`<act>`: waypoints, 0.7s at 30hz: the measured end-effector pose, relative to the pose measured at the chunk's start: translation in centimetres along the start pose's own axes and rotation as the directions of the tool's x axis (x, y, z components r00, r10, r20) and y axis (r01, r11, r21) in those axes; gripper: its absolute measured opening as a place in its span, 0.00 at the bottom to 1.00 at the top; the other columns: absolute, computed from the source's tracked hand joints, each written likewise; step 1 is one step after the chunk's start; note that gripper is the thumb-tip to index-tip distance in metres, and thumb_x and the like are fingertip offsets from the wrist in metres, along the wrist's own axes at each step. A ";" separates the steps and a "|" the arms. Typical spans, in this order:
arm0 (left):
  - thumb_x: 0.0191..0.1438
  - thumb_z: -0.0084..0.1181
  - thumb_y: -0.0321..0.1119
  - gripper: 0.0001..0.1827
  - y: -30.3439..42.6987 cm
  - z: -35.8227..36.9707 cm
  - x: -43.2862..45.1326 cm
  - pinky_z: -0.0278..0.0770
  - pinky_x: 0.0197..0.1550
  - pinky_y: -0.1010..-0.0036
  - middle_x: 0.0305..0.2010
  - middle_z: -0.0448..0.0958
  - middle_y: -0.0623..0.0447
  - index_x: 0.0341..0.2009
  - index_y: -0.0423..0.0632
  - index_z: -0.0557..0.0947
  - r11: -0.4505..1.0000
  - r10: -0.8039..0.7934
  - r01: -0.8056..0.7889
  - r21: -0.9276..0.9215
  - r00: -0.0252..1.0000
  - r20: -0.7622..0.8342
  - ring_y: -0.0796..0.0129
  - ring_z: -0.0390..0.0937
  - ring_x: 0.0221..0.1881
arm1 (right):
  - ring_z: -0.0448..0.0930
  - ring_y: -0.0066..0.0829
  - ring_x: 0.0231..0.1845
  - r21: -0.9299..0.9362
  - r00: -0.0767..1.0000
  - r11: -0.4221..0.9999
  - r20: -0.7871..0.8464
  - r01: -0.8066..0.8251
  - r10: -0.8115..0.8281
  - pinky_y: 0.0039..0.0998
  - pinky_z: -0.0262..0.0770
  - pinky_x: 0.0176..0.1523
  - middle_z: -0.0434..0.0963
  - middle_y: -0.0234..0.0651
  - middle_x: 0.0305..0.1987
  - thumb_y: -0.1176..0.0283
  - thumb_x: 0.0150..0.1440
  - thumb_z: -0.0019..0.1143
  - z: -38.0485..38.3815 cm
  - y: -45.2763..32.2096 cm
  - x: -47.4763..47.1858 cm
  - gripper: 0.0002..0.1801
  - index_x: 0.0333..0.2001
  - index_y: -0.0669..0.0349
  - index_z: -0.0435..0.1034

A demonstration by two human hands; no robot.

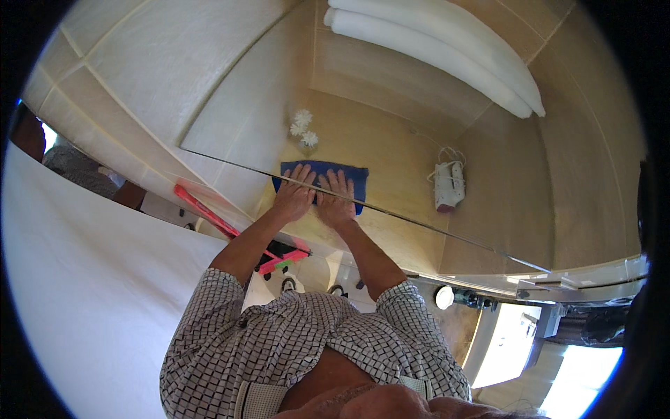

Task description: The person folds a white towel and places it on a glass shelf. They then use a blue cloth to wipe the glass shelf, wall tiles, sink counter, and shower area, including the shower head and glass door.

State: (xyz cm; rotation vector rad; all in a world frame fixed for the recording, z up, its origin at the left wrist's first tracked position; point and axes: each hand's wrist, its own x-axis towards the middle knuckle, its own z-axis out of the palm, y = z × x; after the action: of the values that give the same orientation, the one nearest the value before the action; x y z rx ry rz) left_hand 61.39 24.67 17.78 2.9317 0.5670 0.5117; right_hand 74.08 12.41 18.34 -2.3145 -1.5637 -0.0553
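Observation:
A dark blue cloth is spread over the tan tiled surface of a recess. My left hand lies palm down on the cloth's left part, fingers stretched forward and slightly apart. Beside it, my right hand rests flat on the right part in the same way. Neither hand grips the cloth; both press on it from above. The front edge of a clear glass shelf crosses the view over both hands, which reach in beneath it. Just beyond the cloth stand white flowers, seen through the glass.
A white electrical device with a cord wrapped around it sits to the right. White towels lie at the top. Lower left are a red-pink handled item and a large white surface. A white cup-like object is lower right.

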 end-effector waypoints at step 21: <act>0.60 0.52 0.41 0.30 -1.2 3.5 3.6 0.56 0.69 0.40 0.67 0.67 0.30 0.61 0.31 0.72 0.979 -0.182 0.200 0.039 0.945 -0.273 0.37 0.63 0.70 | 0.42 0.46 0.82 0.151 0.934 0.982 0.320 0.117 -0.160 0.56 0.34 0.79 0.54 0.41 0.79 0.68 0.57 0.49 -0.4 2.1 11.7 0.31 0.66 0.57 0.64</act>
State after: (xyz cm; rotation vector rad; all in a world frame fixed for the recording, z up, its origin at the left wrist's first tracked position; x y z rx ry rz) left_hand 65.33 26.97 15.37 2.8427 0.9061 0.8876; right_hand 80.61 22.03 20.82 -2.1915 -1.8287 0.4107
